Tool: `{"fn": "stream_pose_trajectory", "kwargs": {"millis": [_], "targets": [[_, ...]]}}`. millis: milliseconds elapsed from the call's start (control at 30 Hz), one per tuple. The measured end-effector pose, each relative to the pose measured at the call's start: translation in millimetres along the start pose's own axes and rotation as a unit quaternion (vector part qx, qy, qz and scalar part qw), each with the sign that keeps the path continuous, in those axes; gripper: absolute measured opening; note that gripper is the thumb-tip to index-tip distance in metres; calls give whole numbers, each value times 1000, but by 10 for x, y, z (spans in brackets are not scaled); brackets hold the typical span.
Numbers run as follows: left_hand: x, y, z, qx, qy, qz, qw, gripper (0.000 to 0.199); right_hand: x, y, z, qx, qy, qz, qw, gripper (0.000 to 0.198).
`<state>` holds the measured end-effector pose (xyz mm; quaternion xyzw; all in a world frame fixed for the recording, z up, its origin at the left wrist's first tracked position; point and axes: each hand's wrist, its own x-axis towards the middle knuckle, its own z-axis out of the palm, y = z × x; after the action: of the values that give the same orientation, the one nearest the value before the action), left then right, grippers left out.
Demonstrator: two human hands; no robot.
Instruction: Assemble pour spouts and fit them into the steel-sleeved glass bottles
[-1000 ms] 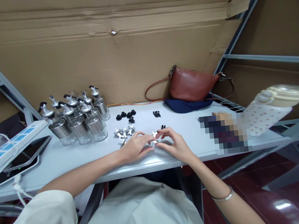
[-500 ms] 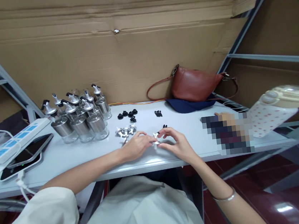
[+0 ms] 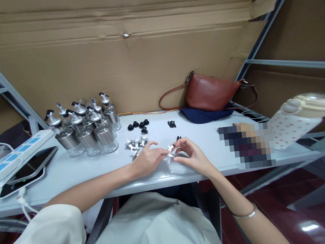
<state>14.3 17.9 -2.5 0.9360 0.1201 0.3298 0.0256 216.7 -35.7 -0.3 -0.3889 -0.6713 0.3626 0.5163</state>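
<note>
Near the front of the table, a small silver-and-white pour spout (image 3: 170, 149) with a black flip cap sits between my two hands. My right hand (image 3: 194, 157) is closed on it, thumb below and fingers above. From the left, my left hand (image 3: 147, 161) pinches its near side with the fingertips, while one finger stands raised. Just beyond the left hand lie several silver spout bodies (image 3: 137, 142). Behind them are several black stoppers (image 3: 142, 124). Small black caps (image 3: 171, 124) form a group farther right, and a few more black pieces (image 3: 179, 138) lie close behind my right hand.
Several glass-and-steel oil bottles (image 3: 88, 136) with spouts stand at left. A power strip (image 3: 19, 154) and phone (image 3: 35, 164) lie beyond them. A brown handbag (image 3: 211, 91) rests on a navy cap (image 3: 205, 114) at the back; a dotted drinking bottle (image 3: 294, 122) stands right.
The fingers of my left hand have shifted slightly, with one finger now raised away from the spout. The right hand keeps its hold, nearly unmoved.
</note>
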Motion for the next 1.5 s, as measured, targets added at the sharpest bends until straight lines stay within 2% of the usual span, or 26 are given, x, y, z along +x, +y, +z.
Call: {"fn": "stream_pose_trajectory", "kwargs": {"millis": [67,167,333,500,733,1000,1100,1233,1300,1433,1500], "targets": [[6,18,-21,5,14,-12,1000,22,3,11,2,31,27,12,999,37],[13,36,-52,7,4,-27,1000,24,11,-12,-8,0,51,36,998,31],[15,48,-66,8,8,-35,999,21,18,-63,-25,-67,16,32,997,30],[-5,6,-30,-9,20,-28,999,18,4,-49,-29,-54,-6,39,998,32],[-37,-63,22,-32,-5,-20,999,17,5,-107,-43,-42,-107,22,993,37],[-31,-36,2,-26,-9,-10,1000,19,-25,-91,-63,-39,-128,24,991,33],[-27,-35,2,-19,-14,-19,1000,18,-27,-79,-56,-31,-125,34,991,34],[-18,-29,-10,2,-5,-29,1000,18,-13,-71,-11,10,-74,63,995,38],[-11,-17,-18,18,-6,-10,1000,20,-12,-68,13,14,-78,78,994,41],[10,14,-20,48,-41,59,996,26,-31,-82,33,-66,-151,101,981,46],[20,25,-16,62,-51,73,994,26,-37,-101,31,-89,-154,98,979,47]]}}
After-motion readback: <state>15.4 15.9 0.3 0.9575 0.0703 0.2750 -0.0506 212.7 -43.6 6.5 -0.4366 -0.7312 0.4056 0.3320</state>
